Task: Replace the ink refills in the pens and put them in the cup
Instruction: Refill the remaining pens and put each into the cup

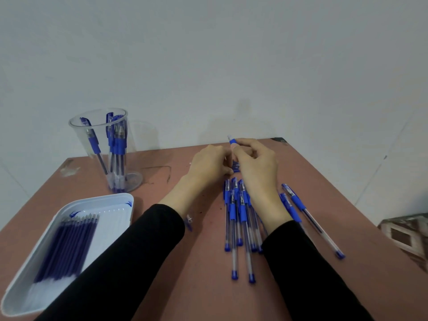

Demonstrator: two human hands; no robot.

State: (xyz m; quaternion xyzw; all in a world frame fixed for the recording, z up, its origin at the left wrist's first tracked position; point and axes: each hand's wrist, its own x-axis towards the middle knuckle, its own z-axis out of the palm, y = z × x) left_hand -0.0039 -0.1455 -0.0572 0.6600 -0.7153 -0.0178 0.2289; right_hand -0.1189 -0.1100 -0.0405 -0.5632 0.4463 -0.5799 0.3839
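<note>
Both hands meet over the far middle of the brown table (162,262). My right hand (257,167) grips a blue pen (232,141) whose grip end sticks up past the fingers. My left hand (209,164) is curled against it from the left; what its fingers hold is hidden. Under the hands lie several blue pens (240,218) in a loose pile, with two more pens (310,216) to the right. A clear cup (102,126) at the back left holds several blue pens. A white tray (115,205) at the front left holds several dark blue refills (69,246).
A small clear pen cap (189,219) lies by my left sleeve. Several dark pieces (235,166) lie between my hands. A worn box (407,235) stands off the table's right side. A pale wall rises right behind the table's far edge.
</note>
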